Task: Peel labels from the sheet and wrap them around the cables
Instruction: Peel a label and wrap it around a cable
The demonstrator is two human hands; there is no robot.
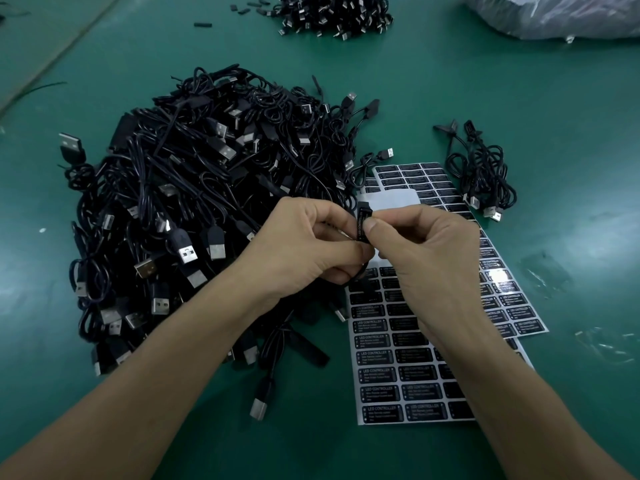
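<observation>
My left hand [311, 244] grips a small black cable controller [363, 220] held upright above the label sheets. My right hand [422, 251] pinches a black label against that controller with thumb and forefinger. The label's white print "LED CONTROLLER" shows along its side. Under my hands lie sheets of black labels [391, 372] on white backing, some rows peeled bare near the top. A big heap of black USB cables [194, 209] spreads to the left.
A small bundle of cables [485, 174] lies right of the sheets. Another pile of black cables [332, 12] sits at the far edge, with a clear plastic bag [561, 15] at the top right. The surface is a green mat [571, 133].
</observation>
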